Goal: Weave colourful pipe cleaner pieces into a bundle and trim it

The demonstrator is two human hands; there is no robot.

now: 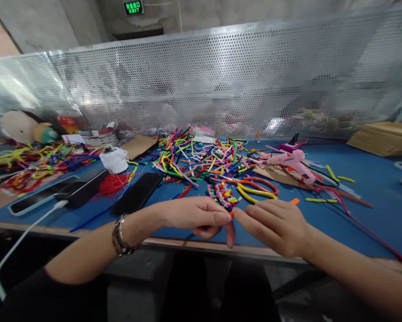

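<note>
My left hand (201, 217) pinches a small orange pipe cleaner (232, 214) between thumb and fingers, just above the table's front edge. The fingers of my right hand (276, 226) are bent and pressed together, their tips meeting the same orange piece. Most of that piece is hidden by the fingers. Behind the right hand an orange end (294, 201) sticks out; whether it belongs to the same piece I cannot tell. Just beyond my hands lie a cluster of short multicoloured pieces (222, 194) and scissors with orange and yellow handles (257, 192).
A heap of pipe cleaners (201, 156) covers the table's middle. To the right are a pink glue gun (293, 163) with its cord and a brown stack (385, 138). Phones (137, 193), red thread (112, 183) and a white spool (114, 160) lie left. A perforated metal screen (194, 76) stands behind.
</note>
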